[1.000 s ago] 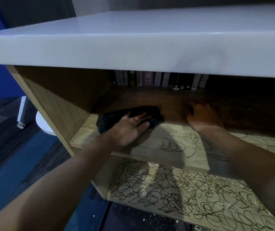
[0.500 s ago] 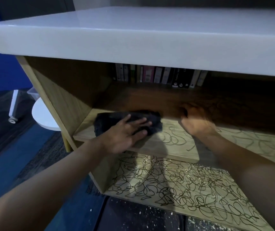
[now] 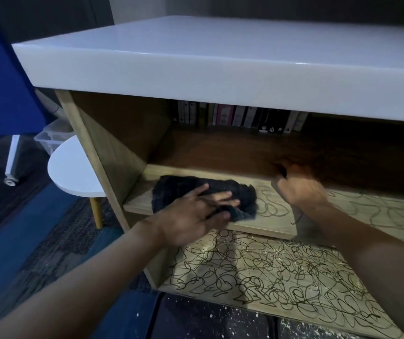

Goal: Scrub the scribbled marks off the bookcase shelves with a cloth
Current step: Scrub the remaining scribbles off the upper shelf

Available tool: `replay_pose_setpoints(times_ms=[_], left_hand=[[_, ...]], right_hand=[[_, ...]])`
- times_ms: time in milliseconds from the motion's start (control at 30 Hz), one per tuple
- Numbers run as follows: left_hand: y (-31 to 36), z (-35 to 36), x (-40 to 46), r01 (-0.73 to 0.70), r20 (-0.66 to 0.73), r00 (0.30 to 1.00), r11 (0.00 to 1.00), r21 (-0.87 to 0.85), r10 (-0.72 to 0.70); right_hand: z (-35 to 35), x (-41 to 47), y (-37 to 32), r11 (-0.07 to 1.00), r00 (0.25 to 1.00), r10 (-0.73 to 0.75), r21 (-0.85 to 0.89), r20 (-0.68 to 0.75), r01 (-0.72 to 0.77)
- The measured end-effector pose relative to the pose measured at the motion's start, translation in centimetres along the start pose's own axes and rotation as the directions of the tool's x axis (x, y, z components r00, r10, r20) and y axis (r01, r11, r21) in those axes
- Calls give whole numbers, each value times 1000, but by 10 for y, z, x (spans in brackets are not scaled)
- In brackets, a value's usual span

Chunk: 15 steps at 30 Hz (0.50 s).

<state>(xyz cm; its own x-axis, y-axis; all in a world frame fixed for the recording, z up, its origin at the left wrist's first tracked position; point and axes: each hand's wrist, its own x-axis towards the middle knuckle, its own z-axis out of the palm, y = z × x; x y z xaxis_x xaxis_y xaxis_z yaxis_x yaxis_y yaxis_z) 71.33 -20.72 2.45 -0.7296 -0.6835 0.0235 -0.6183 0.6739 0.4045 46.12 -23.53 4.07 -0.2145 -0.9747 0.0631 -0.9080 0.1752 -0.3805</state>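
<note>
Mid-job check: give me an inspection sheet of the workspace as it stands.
Surface: middle shelf, bare wood at left, scribbles right of the cloth; bottom shelf densely scribbled, with pale specks.
Job's things: dark cloth crumpled on the middle shelf's left part.
Clutter: books upright at the back.
Hands: left hand presses the cloth, fingers spread; right hand rests on the shelf, blurred, fingers in shadow.
Cables: nothing seen.
Surroundings: white top; round white table at left; specks on the floor.

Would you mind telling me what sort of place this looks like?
Probably a living or study room at home: a wooden bookcase holding a row of books, a small round side table, and carpeted floor.
</note>
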Motion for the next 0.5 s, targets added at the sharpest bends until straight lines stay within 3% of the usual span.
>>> replay_pose_setpoints(times_ms=[100,167,267,333,433,500], left_hand=[[-18,-11,23,221,-75,974,973,68,-216],[-6,0,20,161,-47,987,979,126,-157],[15,12,-8,-36,-14,999,999,1,36],[-1,5,-7,16,16,1000,1000,8,-16],[-17,-13,16,204,41,975,953,222,-218],[-3,-8,21,187,29,981,978,92,-191]], right_hand=[[-2,-1,-2,1000,999,29,12,14,-29],[-1,1,-2,999,999,32,11,6,-33],[-2,4,-2,999,999,32,12,8,-32],[-3,0,-2,999,999,29,14,32,-30],[-4,-1,0,1000,998,14,2,57,-14],[-5,0,1,999,995,46,-29,93,-43]])
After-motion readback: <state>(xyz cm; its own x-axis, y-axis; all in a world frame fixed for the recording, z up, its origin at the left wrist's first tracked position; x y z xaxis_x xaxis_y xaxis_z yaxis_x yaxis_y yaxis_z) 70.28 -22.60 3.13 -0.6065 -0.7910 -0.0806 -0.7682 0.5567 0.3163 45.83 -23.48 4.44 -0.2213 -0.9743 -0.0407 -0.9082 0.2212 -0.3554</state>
